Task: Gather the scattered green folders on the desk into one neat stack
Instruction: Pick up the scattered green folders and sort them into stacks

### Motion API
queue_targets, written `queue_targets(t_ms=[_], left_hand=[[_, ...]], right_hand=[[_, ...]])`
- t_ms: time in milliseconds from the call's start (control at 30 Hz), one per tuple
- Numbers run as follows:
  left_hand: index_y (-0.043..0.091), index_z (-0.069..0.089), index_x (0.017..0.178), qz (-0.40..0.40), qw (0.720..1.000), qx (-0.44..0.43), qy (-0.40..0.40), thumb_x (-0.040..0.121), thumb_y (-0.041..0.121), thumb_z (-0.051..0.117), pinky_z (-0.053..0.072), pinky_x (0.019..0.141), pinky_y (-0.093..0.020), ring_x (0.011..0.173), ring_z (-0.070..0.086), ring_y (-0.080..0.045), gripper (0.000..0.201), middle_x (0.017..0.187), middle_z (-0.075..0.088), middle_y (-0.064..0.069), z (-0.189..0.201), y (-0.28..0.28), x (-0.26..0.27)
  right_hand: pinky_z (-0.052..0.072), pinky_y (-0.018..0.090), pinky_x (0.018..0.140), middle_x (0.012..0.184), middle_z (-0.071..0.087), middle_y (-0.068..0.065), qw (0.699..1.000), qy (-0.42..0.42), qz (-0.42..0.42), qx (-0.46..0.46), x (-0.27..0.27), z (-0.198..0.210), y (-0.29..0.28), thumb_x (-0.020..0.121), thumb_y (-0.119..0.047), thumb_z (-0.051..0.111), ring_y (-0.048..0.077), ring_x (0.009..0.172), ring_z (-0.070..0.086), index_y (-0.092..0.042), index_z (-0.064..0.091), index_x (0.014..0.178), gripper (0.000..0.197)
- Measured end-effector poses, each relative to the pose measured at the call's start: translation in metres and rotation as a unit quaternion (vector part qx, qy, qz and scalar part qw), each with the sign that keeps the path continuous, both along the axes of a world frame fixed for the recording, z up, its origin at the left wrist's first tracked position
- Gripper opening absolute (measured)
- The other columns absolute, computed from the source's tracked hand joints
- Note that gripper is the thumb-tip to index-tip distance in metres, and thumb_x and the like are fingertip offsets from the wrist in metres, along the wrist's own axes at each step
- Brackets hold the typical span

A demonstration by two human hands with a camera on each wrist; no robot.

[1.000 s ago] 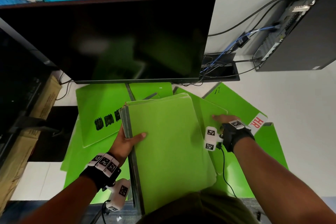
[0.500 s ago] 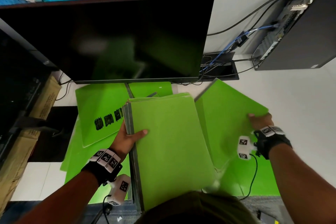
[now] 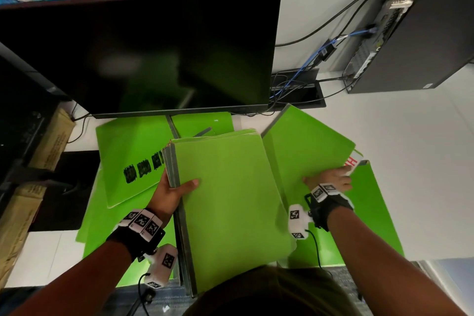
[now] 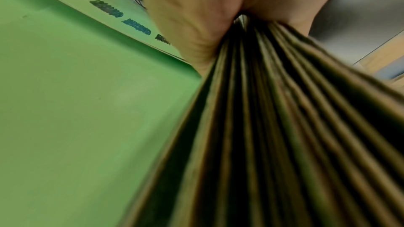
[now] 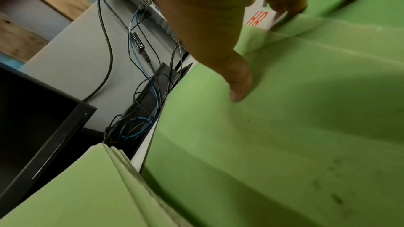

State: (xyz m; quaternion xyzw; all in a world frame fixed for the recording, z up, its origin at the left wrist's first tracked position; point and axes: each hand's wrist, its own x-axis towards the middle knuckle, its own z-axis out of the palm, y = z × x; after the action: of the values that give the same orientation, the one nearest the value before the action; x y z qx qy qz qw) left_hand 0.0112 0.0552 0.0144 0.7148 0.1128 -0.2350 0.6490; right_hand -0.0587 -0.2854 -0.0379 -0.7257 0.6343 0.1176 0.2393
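My left hand (image 3: 171, 192) grips a thick stack of green folders (image 3: 230, 200) by its grey spine, thumb on top; the left wrist view shows the hand (image 4: 196, 15) clamped on the fanned edges of the stack (image 4: 284, 127). To the right, my right hand (image 3: 331, 178) holds the right edge of a single green folder (image 3: 302, 151), thumb (image 5: 238, 89) on its cover and fingers (image 5: 284, 6) curled over the edge. Under it lies a folder with a white HR label (image 3: 354, 163). A folder with black scribbles (image 3: 128, 156) lies at the left.
A large dark monitor (image 3: 154, 54) stands over the far part of the white desk (image 3: 410, 149), with another green folder (image 3: 202, 123) at its foot. A cable tray (image 3: 295, 87) and a black computer tower (image 3: 423, 33) sit at the back right. Cardboard boxes (image 3: 46, 141) are at the left.
My right hand slid from the folder's middle to its right edge, took hold and lifted it. It now sits lower and nearer, with the HR label showing again. The left hand stayed put.
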Motion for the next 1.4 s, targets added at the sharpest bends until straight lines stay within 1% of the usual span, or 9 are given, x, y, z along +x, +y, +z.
queue_targets(t_ms=[233, 300, 400, 500, 733, 933, 1100, 1300, 1400], left_hand=[[0.026, 0.052, 0.124, -0.005, 1.0, 0.001, -0.007, 0.076, 0.005, 0.075, 0.054, 0.089, -0.043, 0.096, 0.07, -0.016, 0.058, 0.115, 0.07, 0.0, 0.002, -0.003, -0.001], [0.032, 0.053, 0.116, -0.005, 1.0, 0.003, -0.012, 0.077, 0.003, 0.074, 0.054, 0.087, -0.039, 0.091, 0.071, -0.01, 0.053, 0.112, 0.069, 0.004, 0.004, -0.005, -0.001], [0.034, 0.052, 0.116, -0.009, 1.0, 0.002, -0.014, 0.077, 0.003, 0.074, 0.053, 0.088, -0.038, 0.094, 0.07, -0.01, 0.054, 0.113, 0.068, 0.005, 0.005, -0.006, -0.001], [0.033, 0.051, 0.12, -0.007, 1.0, -0.001, -0.011, 0.077, 0.004, 0.074, 0.052, 0.089, -0.038, 0.098, 0.069, -0.012, 0.056, 0.115, 0.068, 0.006, 0.003, -0.004, 0.0], [0.028, 0.051, 0.124, -0.009, 1.0, 0.0, -0.005, 0.079, 0.003, 0.072, 0.054, 0.08, -0.032, 0.086, 0.071, -0.005, 0.056, 0.109, 0.07, 0.008, -0.002, -0.004, 0.002], [0.031, 0.055, 0.116, -0.005, 1.0, -0.002, -0.006, 0.079, 0.002, 0.072, 0.052, 0.08, -0.03, 0.085, 0.071, -0.002, 0.05, 0.101, 0.071, 0.013, -0.004, -0.005, 0.004], [0.03, 0.054, 0.116, -0.013, 1.0, 0.002, -0.009, 0.08, 0.001, 0.071, 0.05, 0.083, -0.03, 0.083, 0.07, 0.001, 0.05, 0.107, 0.068, 0.01, -0.002, -0.007, 0.004], [0.023, 0.046, 0.131, -0.017, 1.0, 0.009, -0.008, 0.079, 0.004, 0.073, 0.045, 0.095, -0.034, 0.1, 0.063, -0.01, 0.061, 0.113, 0.065, 0.006, 0.001, -0.005, 0.002], [0.022, 0.046, 0.133, -0.016, 1.0, 0.013, -0.01, 0.08, 0.006, 0.073, 0.047, 0.093, -0.035, 0.101, 0.064, -0.013, 0.062, 0.115, 0.065, 0.004, 0.0, -0.004, 0.001]], right_hand=[[0.022, 0.052, 0.114, 0.155, 0.021, 0.016, 0.994, -0.052, 0.044, 0.086, -0.013, -0.008, -0.034, 0.078, -0.018, 0.07, 0.038, 0.139, 0.027, -0.023, 0.015, 0.152, 0.092], [0.028, 0.038, 0.114, 0.154, 0.029, 0.009, 0.98, -0.082, 0.099, 0.149, -0.014, 0.014, -0.039, 0.083, -0.012, 0.062, 0.032, 0.138, 0.034, -0.027, 0.032, 0.147, 0.072], [0.047, 0.017, 0.086, 0.142, 0.048, 0.01, 0.971, -0.165, 0.065, 0.163, -0.009, 0.021, -0.051, 0.09, -0.016, 0.056, 0.03, 0.126, 0.049, -0.013, 0.048, 0.137, 0.048], [0.046, 0.03, 0.081, 0.119, 0.062, 0.017, 0.959, -0.263, -0.01, 0.109, -0.006, 0.026, -0.062, 0.089, -0.016, 0.059, 0.033, 0.105, 0.061, -0.002, 0.058, 0.12, 0.034], [0.051, 0.031, 0.067, 0.087, 0.069, 0.004, 0.89, -0.451, -0.067, 0.016, -0.049, 0.066, -0.122, 0.083, -0.017, 0.06, 0.017, 0.069, 0.064, -0.021, 0.066, 0.09, 0.01], [0.045, 0.029, 0.055, 0.063, 0.064, -0.002, 0.875, -0.477, -0.058, 0.063, -0.089, 0.087, -0.124, 0.083, -0.022, 0.056, 0.013, 0.041, 0.051, -0.029, 0.068, 0.09, 0.015], [0.053, 0.033, 0.069, 0.081, 0.074, -0.006, 0.841, -0.518, -0.034, 0.151, -0.096, 0.082, -0.105, 0.089, -0.004, 0.053, 0.013, 0.066, 0.065, -0.027, 0.069, 0.105, 0.033], [0.052, 0.043, 0.077, 0.095, 0.071, -0.008, 0.81, -0.583, 0.007, 0.067, -0.082, 0.116, -0.111, 0.084, -0.006, 0.062, 0.023, 0.081, 0.062, -0.042, 0.049, 0.133, 0.062], [0.056, 0.033, 0.081, 0.102, 0.072, -0.014, 0.782, -0.614, 0.017, 0.11, -0.068, 0.126, -0.105, 0.088, 0.008, 0.049, 0.012, 0.085, 0.068, -0.038, 0.049, 0.134, 0.066]])
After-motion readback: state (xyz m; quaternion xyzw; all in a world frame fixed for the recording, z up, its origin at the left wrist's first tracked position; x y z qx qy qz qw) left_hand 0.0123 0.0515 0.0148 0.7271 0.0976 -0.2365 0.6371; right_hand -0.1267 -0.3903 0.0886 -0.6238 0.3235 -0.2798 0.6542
